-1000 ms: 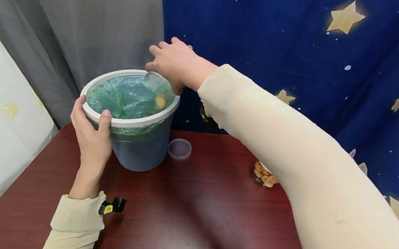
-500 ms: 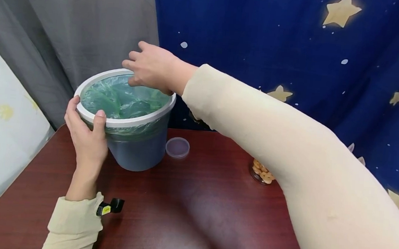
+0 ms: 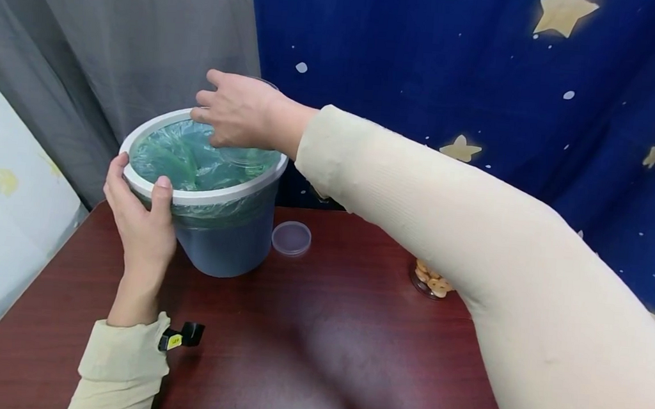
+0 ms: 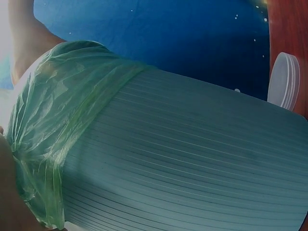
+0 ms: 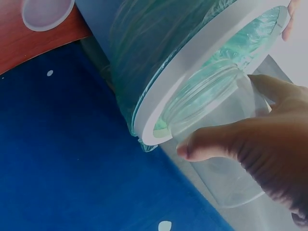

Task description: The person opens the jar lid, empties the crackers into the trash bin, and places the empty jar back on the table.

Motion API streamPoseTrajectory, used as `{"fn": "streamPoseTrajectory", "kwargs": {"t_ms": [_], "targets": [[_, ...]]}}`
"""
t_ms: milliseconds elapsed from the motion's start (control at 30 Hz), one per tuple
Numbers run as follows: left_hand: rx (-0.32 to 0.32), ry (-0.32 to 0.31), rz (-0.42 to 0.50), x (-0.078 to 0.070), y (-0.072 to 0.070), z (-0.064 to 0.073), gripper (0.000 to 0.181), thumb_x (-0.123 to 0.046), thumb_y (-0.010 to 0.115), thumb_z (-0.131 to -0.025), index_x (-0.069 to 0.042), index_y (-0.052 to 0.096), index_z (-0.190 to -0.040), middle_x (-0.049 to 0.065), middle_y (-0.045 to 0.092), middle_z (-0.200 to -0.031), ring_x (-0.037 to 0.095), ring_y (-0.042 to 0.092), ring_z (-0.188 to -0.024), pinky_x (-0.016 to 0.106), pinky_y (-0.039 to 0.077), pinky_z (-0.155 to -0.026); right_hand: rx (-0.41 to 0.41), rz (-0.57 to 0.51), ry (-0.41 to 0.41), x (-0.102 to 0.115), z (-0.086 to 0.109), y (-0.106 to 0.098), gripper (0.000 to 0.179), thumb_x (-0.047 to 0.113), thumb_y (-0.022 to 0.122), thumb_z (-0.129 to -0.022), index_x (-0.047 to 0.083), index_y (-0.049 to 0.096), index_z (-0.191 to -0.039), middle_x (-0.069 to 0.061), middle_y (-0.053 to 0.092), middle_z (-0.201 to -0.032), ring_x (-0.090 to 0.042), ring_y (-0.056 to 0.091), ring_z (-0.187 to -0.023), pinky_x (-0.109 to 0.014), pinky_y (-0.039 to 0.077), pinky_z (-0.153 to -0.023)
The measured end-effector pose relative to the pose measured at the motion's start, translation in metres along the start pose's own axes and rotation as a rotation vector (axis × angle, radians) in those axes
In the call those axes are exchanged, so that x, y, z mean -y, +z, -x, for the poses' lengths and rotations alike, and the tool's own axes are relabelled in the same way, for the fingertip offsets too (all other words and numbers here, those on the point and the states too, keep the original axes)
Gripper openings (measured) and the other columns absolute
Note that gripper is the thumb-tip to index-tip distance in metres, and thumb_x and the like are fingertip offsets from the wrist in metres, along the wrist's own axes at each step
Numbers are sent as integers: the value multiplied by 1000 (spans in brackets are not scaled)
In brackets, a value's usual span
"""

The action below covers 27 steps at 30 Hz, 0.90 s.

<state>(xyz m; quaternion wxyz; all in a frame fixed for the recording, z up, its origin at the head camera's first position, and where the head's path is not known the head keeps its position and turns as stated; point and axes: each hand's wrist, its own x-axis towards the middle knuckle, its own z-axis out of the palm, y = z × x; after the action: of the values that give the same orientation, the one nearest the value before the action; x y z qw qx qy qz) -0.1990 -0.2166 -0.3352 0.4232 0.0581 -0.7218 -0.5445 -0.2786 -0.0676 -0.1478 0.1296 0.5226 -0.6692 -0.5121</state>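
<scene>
A blue-grey bin (image 3: pixel 226 248) with a white rim and a green plastic liner stands on the table. My left hand (image 3: pixel 143 228) holds the near left of its rim, thumb outside. Over the bin's opening, my right hand (image 3: pixel 245 111) grips a clear jar (image 5: pixel 226 180), fingers and thumb around its wall. The jar is tilted with its mouth down towards the liner, and looks empty in the right wrist view. From the head, my hand covers most of the jar. Folds of the liner hide whatever lies in the bin.
A clear round lid (image 3: pixel 291 238) lies on the table right of the bin. Farther right, a glass container of small ring-shaped biscuits (image 3: pixel 432 282) is partly hidden by my right sleeve. Grey and blue curtains hang behind the red-brown table (image 3: pixel 247 346).
My right hand has moved left and tipped the jar further over the bin. A yellowish piece seen in the jar earlier no longer shows. My left hand keeps its hold on the rim.
</scene>
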Motion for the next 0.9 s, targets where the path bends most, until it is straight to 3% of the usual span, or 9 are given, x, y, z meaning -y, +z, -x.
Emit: {"fn": "streamPoseTrajectory", "kwargs": {"t_ms": [167,300,567,767,900], "targets": [[10,0,5,-1,0,1,71,-44,56,-88,-20,36,-152,7,34,-156,16,35,-140,31,25,-121,-40,-75,49,-2,13,4,69,17,69,-94,26,40,-156,-18,32,-162,-40,39,-141,-60,31,-117],[13,-2,1,-1,0,1,71,-44,56,-88,-21,36,-152,7,34,-156,16,35,-141,31,25,-121,-85,-213,125,-8,29,9,81,24,76,-86,27,37,-156,-19,36,-157,-40,41,-138,-58,34,-113],[2,-20,-3,3,-6,-2,70,-46,57,-89,-25,36,-152,6,34,-155,16,36,-140,30,26,-121,-276,-703,352,-20,68,32,86,35,85,-73,33,46,-150,-9,49,-139,-30,49,-126,-50,42,-104],[0,-17,4,6,-7,-3,70,-45,57,-89,-24,36,-152,7,34,-155,17,36,-140,30,25,-121,-361,-956,544,-21,93,57,91,43,86,-73,38,42,-152,-3,46,-143,-21,50,-124,-40,46,-105],[0,-12,1,6,-8,-5,71,-44,56,-87,-22,36,-152,8,34,-155,18,36,-140,30,25,-120,-524,-1174,636,-11,107,82,94,41,90,-68,29,46,-150,-4,52,-137,-17,50,-124,-36,44,-106]]}}
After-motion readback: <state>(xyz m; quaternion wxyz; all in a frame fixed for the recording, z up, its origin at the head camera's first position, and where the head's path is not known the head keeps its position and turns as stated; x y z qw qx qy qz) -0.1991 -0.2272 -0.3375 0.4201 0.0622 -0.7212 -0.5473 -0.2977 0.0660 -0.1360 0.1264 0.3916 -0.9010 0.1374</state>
